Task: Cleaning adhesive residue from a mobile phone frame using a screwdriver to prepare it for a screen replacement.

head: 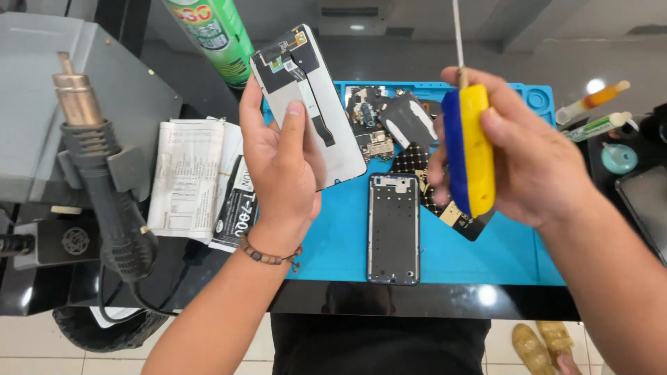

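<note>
Two hands busy: your left hand (pixel 281 167) grips the phone screen panel (pixel 309 104) tilted, long axis running up-left, while your right hand (pixel 511 156) wraps the yellow-and-blue screwdriver (pixel 469 149) upright, just right of it above the blue mat (pixel 333 243).

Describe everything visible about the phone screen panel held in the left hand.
The phone screen panel is a flat rectangular part, seen from its pale grey back. A black flex ribbon runs down it, with small connectors and dark patches at the top end. It is held up above the blue mat, tilted leftward. The left hand grips its lower edge, thumb pressed on the back.
</note>
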